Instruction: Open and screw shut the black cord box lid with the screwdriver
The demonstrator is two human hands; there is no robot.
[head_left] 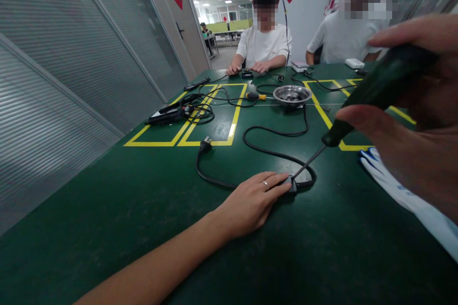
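Note:
My left hand, with a ring on one finger, holds a small dark box down on the green table. Its fingertips lie over the box, and its thumb is hidden. From the box a black cable runs left to a plug; on the other side it loops back toward a metal bowl. Close to the camera at the right, my right hand is wrapped round the dark green handle of a screwdriver. The slanted shaft reaches down to the top of the box by my left fingertips.
Small parts lie in the metal bowl, beside a yellow-and-black screwdriver. Coiled black cables are at the left. Yellow tape marks the table. A white-and-blue glove lies right. Two people sit opposite.

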